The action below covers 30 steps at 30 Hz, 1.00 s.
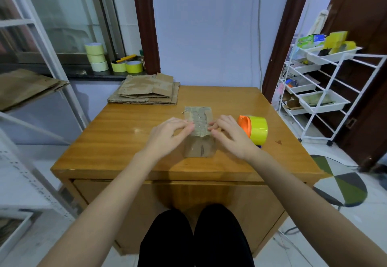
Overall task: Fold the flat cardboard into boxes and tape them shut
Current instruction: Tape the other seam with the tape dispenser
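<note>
A small flat piece of cardboard (200, 132), worn and marked with old tape, lies in the middle of the wooden table (117, 141). My left hand (169, 135) pinches its left edge and my right hand (228, 132) pinches its right edge, both near the middle fold. To the right of my right hand stands a tape dispenser (254, 129) with a yellow roll and orange hub. A stack of flat cardboard (146, 92) rests at the table's far left corner.
Several tape rolls (96, 56) sit on the dark window sill behind the table. A white wire rack with trays (314, 86) stands to the right, a stool (343, 183) beside it. A metal shelf with brown cardboard sheets (25, 86) stands on the left.
</note>
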Tool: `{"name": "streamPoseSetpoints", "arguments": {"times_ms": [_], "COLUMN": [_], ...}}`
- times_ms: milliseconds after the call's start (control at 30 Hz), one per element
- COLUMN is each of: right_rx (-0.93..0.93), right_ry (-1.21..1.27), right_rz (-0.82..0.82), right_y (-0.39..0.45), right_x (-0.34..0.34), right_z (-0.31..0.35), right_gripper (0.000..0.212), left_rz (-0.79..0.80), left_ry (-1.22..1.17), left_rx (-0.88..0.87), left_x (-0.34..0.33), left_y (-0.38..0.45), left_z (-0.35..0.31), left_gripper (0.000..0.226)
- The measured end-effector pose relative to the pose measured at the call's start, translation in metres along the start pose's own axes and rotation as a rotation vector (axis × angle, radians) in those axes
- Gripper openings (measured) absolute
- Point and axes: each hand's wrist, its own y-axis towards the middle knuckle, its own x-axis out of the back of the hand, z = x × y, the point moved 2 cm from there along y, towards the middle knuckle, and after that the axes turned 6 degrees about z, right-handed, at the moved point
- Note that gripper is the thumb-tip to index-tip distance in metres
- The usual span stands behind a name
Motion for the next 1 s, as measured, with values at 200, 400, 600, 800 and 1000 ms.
{"name": "streamPoseSetpoints", "arguments": {"times_ms": [200,400,600,800,1000], "right_rx": [-0.043,0.107,0.205,0.024,0.016], "right_ry": [0.091,-0.135,-0.327,-0.198,-0.163], "right_rz": [-0.073,-0.097,-0.108,-0.063,-0.17], "right_y": [0.014,0.003,-0.005,-0.001,0.001], "right_x": [0.001,-0.006,-0.012,-0.007,-0.015], "right_z": [-0.004,-0.006,-0.008,0.005,0.006], "right_gripper": [0.02,0.022,0.026,0.04,0.027], "left_rz": [-0.118,-0.084,-0.285,-0.218,-0.217], "left_ry": [-0.077,0.059,0.476,0.275,0.142], "left_rx": [-0.037,-0.134,-0.21,-0.12,-0.147], "left_x": [-0.009,-0.014,-0.045,-0.041,-0.031], "left_y": [0.005,-0.002,-0.006,-0.011,-0.012], "left_z": [0.001,0.004,-0.001,-0.003,0.0], "left_gripper": [0.015,0.037,0.039,0.044,0.035]}}
